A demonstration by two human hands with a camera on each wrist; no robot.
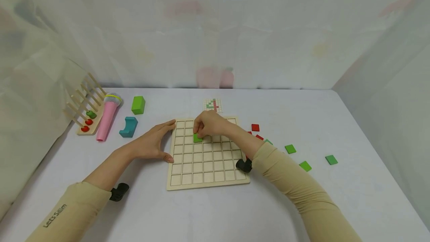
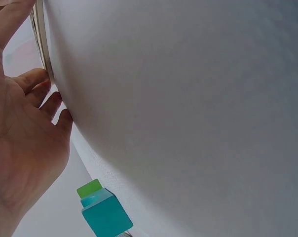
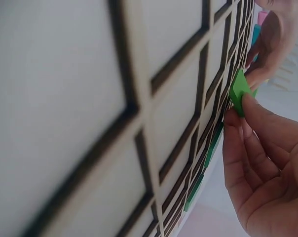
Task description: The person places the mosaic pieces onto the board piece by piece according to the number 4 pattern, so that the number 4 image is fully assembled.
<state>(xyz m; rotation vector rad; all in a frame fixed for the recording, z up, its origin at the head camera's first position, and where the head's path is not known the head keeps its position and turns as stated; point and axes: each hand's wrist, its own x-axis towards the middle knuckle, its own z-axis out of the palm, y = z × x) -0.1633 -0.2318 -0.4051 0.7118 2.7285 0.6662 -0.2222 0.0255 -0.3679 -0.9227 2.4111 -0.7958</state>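
The right hand (image 1: 209, 123) reaches over the far part of the wooden grid board (image 1: 207, 152) and pinches a green square tile (image 1: 197, 137) between thumb and fingertips; the tile sits just below the fingers, over a cell in the third row from the far edge, left of the board's middle. The right wrist view shows the tile tilted, one edge at the board's surface and the rest lifted, held by the fingertips (image 3: 247, 106). The left hand (image 1: 152, 143) lies flat on the table (image 1: 302, 204) with straight fingers, its fingertips and thumb touching the board's left edge, holding nothing. A small pattern card (image 1: 212, 105) with red and green squares lies just beyond the board's far edge. Loose red and green tiles (image 1: 290, 148) are scattered to the right of the board. On the left sleeve (image 1: 64, 216) the writing reads "LetsSem". Far left stand a pink toy microphone (image 1: 107, 117), a teal block (image 1: 128, 127) and a green block (image 1: 138, 105).
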